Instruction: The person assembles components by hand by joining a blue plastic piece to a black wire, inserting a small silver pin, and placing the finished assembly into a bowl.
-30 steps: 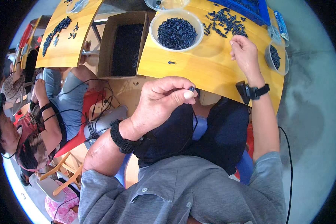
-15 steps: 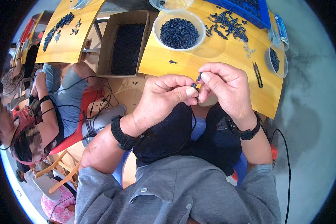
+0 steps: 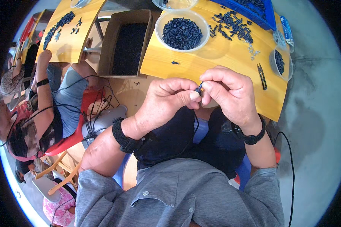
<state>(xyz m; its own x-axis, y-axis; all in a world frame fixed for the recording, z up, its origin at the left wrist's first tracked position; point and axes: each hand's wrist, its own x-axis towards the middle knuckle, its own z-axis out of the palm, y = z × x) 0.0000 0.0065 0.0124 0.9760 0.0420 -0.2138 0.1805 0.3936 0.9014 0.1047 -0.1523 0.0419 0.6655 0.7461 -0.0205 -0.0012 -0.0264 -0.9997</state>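
Observation:
My left hand [image 3: 175, 94] pinches a small dark plastic part [image 3: 198, 90] between thumb and forefinger. Thumb and fingers of my right hand [image 3: 228, 87] close on the upper end of the dark piece, right against the left fingertips. Whether this is one part or two pressed together I cannot tell. Both hands are held in front of the table's near edge, above my lap. A single dark part [image 3: 175, 62] lies on the yellow table [image 3: 155, 56] beyond my left hand. Black-handled thread snips [image 3: 262, 76] rest to the right of my right hand.
A round tub [image 3: 183, 30] of dark parts stands on the table, with a loose pile [image 3: 235, 26] beside it. A blue crate [image 3: 254, 13] and a smaller tub [image 3: 279, 62] sit further right. A cardboard box [image 3: 127, 45] fills the gap leftward, near a seated co-worker [image 3: 34, 121].
My hands have come closer together, bringing the pieces in my fingertips into contact. The co-worker at left has reached an arm up to the other table.

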